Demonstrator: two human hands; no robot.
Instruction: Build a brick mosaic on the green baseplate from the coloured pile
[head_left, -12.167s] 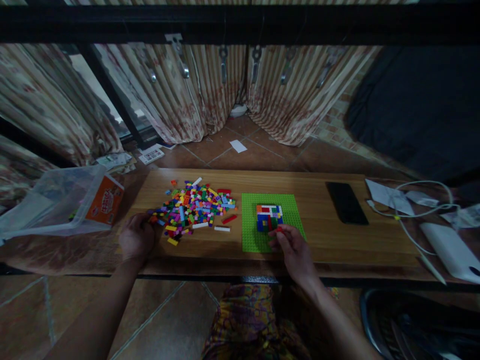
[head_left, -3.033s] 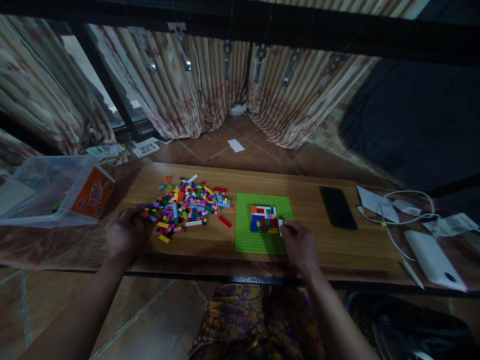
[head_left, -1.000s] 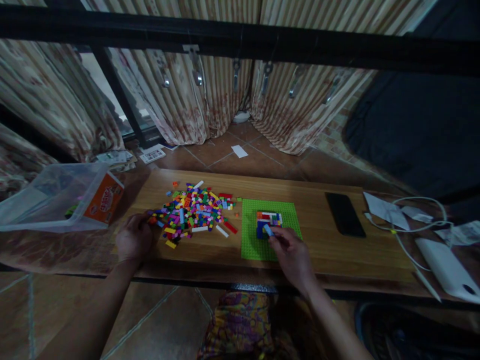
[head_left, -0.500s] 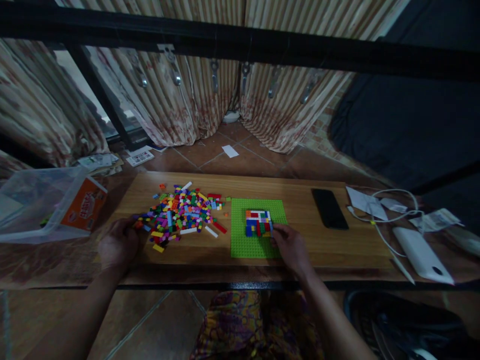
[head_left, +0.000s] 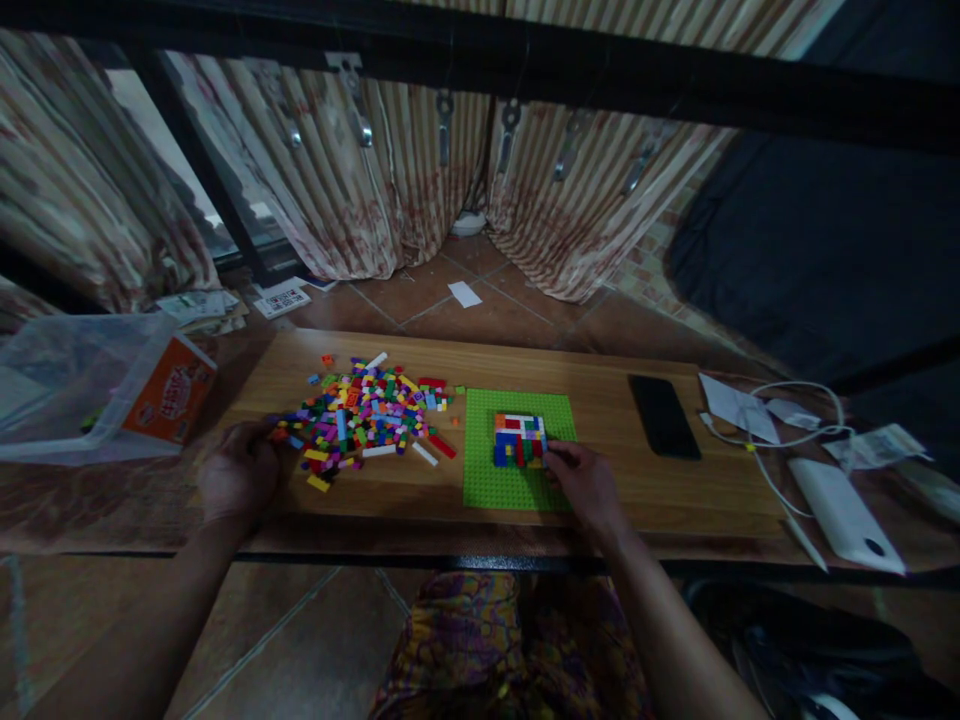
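1. The left hand (head_left: 238, 478) rests curled at the near left edge of the loose brick pile (head_left: 367, 418); whether it grips anything cannot be told.
2. The right hand (head_left: 583, 483) lies on the green baseplate (head_left: 487, 480), fingertips pressed against the right side of the small brick block (head_left: 519, 440), clasping nothing visible.
3. Farther right on the wooden board (head_left: 600, 375) lies a black phone (head_left: 664, 416).

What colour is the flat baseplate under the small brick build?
Bright green; the baseplate shows clearly in the head view.
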